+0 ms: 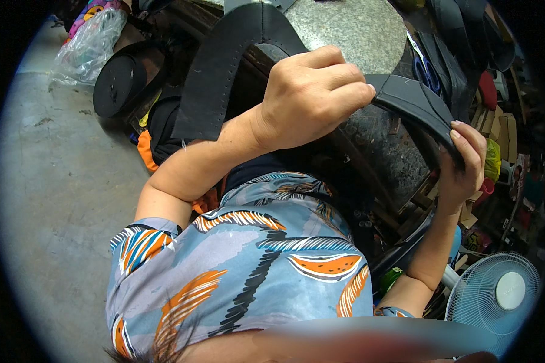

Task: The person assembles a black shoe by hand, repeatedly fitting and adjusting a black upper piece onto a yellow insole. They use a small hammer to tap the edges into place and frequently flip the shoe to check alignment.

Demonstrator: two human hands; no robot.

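Black stitched strip [413, 97] bridges the space between the hands, its long axis bowing from the left hand's [318, 100] fingertips rightward and toward the body to the right hand [466, 157]. Each hand is at one end: the left curls tight, pinching; the right grips with fingers over the edge, thumb hidden. Left of the left hand stands a curved black panel [206, 78]; whether it joins the strip, I cannot tell.

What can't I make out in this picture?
In the head view:
Left hand: palm hidden behind fingers and knuckles.
Black curved band: underside hidden, facing away from the camera.
Clear plastic bag: contents masked by crumpled, shiny plastic.
Grey speckled slab: far side cut off by the top edge.
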